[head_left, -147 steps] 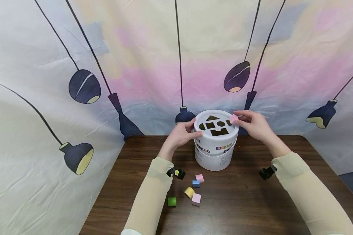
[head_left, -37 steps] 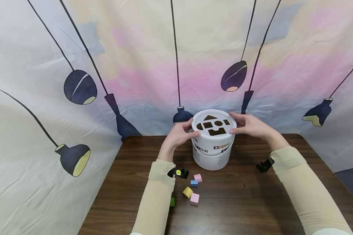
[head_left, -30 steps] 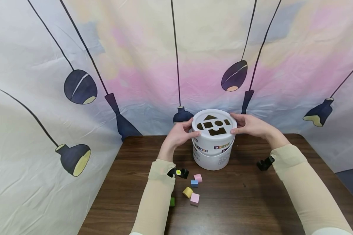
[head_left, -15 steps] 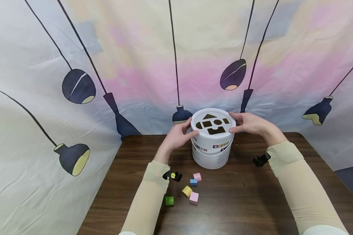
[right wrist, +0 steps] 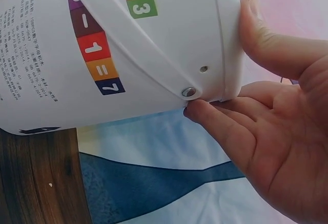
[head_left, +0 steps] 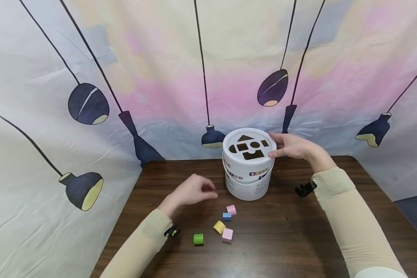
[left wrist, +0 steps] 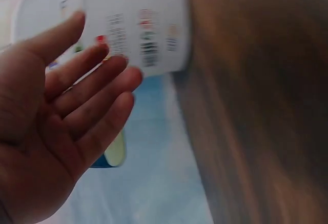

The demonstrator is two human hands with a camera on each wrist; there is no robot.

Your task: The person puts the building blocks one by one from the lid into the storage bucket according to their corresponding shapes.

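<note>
While the left hand (head_left: 191,192) hovers empty with loosely spread fingers left of the white bucket (head_left: 248,170) on the bench (head_left: 299,239), above small blocks (head_left: 226,234), the right hand (head_left: 288,146) pinches the bucket's lid rim, a thumb-and-finger grip only the right wrist view shows closely.

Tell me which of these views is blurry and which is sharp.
Left wrist view: heavy motion blur smears the white plastic bucket and the dark wooden table. Right wrist view: crisp, the bucket's printed numbers readable beside the right hand. Head view: mostly sharp and evenly lit, only the left hand slightly blurred.
</note>
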